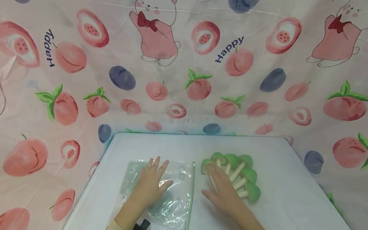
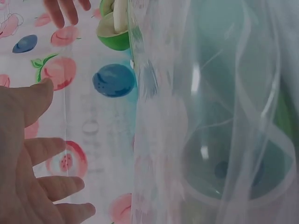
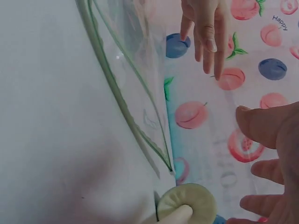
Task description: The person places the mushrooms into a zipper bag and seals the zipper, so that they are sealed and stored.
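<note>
A clear plastic zip bag (image 1: 175, 204) with a green seal strip lies flat on the white table. My left hand (image 1: 152, 183) is over the bag, fingers spread and holding nothing; in the left wrist view its fingers (image 2: 65, 186) are straight and apart. To the right, several toy mushrooms (image 1: 248, 175) with green caps and pale stems lie in a fanned cluster. Over the cluster's left side is my right hand (image 1: 222, 188), fingers extended, overlapping the leftmost mushroom (image 1: 205, 166). A mushroom's pale underside (image 3: 198, 200) shows below that hand in the right wrist view.
The white table (image 1: 287, 191) has a straight far edge, with a fruit-patterned cloth (image 1: 184, 76) hanging behind and at both sides. A grey-green patch (image 1: 130, 179) shows at the bag's left part. A small black object (image 1: 142, 224) sits by the left wrist.
</note>
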Demonstrator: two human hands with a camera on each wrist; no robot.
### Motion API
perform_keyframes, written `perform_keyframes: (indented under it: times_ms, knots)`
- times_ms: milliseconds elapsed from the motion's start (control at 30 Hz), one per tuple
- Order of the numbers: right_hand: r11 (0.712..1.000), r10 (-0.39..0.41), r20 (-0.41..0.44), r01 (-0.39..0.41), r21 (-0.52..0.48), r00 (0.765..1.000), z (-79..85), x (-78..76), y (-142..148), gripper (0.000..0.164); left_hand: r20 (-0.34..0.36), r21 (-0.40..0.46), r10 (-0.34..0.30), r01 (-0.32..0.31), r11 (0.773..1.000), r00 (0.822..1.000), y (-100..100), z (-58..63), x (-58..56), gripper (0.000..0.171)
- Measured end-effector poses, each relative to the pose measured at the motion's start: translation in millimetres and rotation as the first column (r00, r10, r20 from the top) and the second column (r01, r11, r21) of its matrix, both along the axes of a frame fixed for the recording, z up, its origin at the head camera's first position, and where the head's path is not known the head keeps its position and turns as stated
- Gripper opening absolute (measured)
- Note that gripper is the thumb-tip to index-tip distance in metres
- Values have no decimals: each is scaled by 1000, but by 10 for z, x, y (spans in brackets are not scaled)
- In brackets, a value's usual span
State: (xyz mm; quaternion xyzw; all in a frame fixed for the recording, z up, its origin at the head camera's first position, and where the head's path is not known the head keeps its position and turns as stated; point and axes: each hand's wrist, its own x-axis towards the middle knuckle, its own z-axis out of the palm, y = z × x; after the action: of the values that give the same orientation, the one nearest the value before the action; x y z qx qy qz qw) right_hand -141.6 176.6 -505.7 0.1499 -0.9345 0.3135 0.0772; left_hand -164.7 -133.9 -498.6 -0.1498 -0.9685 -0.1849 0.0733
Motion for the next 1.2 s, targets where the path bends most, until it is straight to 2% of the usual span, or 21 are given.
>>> perform_keyframes:
  times_ms: [133, 300, 533, 667, 800, 967, 1200]
  knots:
    - [998, 0, -35, -2, -58, 999, -87, -4, -20, 79, -24, 36, -45, 46, 998, 999, 19, -36, 2, 73]
    - [993, 20, -31, -24, -119, 999, -165, -15, -49, 74, -24, 65, -114, 115, 991, 993, 35, -108, -10, 69]
    - [991, 59, 34, -54, -123, 998, -226, 10, -110, 65, 16, 73, -150, 149, 986, 988, 50, -226, -44, 67]
    - [994, 52, 65, -45, -104, 997, -268, 24, -153, 59, 42, 80, -179, 176, 981, 983, 69, -297, -50, 70]
    - [996, 48, 105, -40, -82, 993, -326, 34, -190, 56, 50, 36, -208, 207, 978, 977, 94, -335, -44, 74]
    - [995, 63, 118, -53, -82, 991, -379, 47, -220, 54, 77, -6, -221, 222, 975, 972, 136, -369, -31, 78]
    - [996, 57, 111, -49, -71, 992, -465, 39, -267, 53, 127, -5, -209, 212, 977, 969, 171, -410, -9, 84]
